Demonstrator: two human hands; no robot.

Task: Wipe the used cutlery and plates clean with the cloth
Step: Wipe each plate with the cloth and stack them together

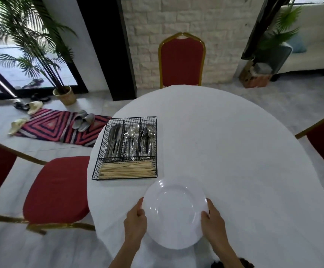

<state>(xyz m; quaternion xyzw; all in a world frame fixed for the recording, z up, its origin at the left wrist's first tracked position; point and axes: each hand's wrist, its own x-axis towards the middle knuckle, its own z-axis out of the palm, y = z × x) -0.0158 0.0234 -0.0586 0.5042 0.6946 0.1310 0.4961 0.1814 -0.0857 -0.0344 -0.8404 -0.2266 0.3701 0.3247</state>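
While clasping the white plate point(174, 211) at the near edge of the table point(234, 151), straight ahead of the body: gripped on its left rim by the left hand point(135, 219) and on its right rim by the right hand point(213, 219). Thumbs laid over the top of the rim, fingers curled underneath and mostly hidden. Round, so no long axis to mind, and equally close to both hands. Cannot tell whether resting on the tablecloth or raised just clear of it.

No cloth anywhere in view. Probably necessary, then, to free one hand for fetching it and to steady the plate with the other.

Beyond the plate, toward the left edge of the table and well apart from both hands: a wire basket point(126, 118) with cutlery point(132, 140) lying lengthwise, handles toward the near edge, and chopsticks point(127, 169) crosswise in its nearest compartment. Closer to the left hand than to the right, so likely an easier reach from that side.
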